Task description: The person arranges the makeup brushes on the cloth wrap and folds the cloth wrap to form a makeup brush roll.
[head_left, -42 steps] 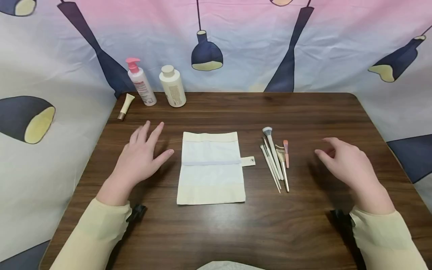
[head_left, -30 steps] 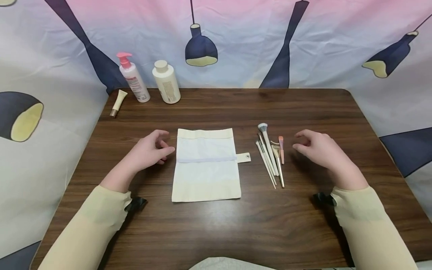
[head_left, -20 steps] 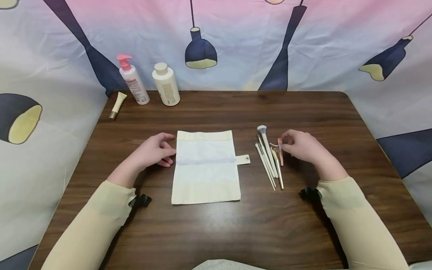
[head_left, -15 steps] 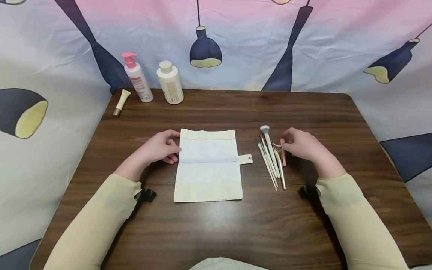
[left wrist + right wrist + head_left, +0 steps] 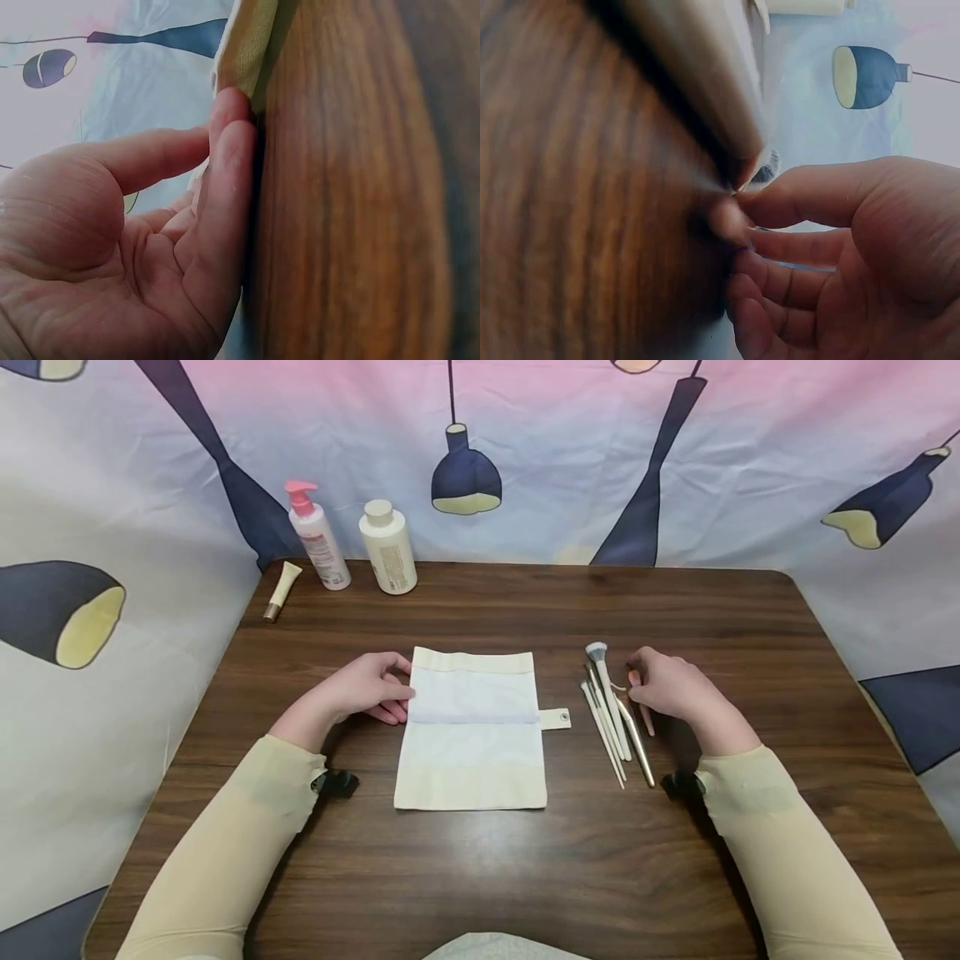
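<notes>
A cream fabric brush pouch point(image 5: 476, 743) lies unfolded on the table, its snap tab point(image 5: 556, 718) pointing right. My left hand point(image 5: 367, 687) pinches the pouch's left edge between thumb and fingers; the left wrist view shows the cloth point(image 5: 247, 52) at the fingertips. To the right of the pouch lies a loose group of white-handled makeup brushes point(image 5: 609, 714) with a gold-handled brush point(image 5: 637, 747). Beside them, my right hand point(image 5: 671, 689) pinches a small pink makeup brush point(image 5: 648, 720). In the right wrist view, a blurred handle point(image 5: 705, 67) runs close to the thumb.
At the back left stand a pink-topped pump bottle point(image 5: 321, 547) and a white capped bottle point(image 5: 389, 547). A small cream tube point(image 5: 282, 591) lies left of them. Patterned cloth point(image 5: 540, 485) hangs behind the dark wooden table point(image 5: 480, 868).
My left hand has come in to the pouch's left edge and pinched it. The right hand has moved left and taken hold of the pink brush, which now slants; the gold-handled brush has swung slightly.
</notes>
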Motion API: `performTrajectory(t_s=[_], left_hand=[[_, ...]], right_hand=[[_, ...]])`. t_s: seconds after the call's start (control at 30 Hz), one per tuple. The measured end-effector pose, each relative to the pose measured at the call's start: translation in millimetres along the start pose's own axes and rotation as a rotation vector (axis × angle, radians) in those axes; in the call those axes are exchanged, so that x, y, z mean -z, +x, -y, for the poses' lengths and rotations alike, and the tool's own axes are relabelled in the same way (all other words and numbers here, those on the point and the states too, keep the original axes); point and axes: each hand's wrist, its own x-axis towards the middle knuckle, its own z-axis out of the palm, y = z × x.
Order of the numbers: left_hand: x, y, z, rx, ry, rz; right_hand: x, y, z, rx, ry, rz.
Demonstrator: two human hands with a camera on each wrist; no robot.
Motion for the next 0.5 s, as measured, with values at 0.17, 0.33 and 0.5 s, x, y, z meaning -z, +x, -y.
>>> performTrajectory(t_s=[0.17,0.33,0.5], left_hand=[[-0.1,1.6,5.5,0.004,-0.023,0.021],[1.8,2.2,6.3,0.006,-0.030,0.016],[1.0,4.7,5.2,-0.002,-0.040,0.029]], right_hand=[[-2.7,2.1,0.7,-0.012,0.003,-0.009],[-3.6,5.1,-0.1,-0.012,0.003,-0.020],[-2.7,5.2,-3.7,-0.023,0.018,-0.018]])
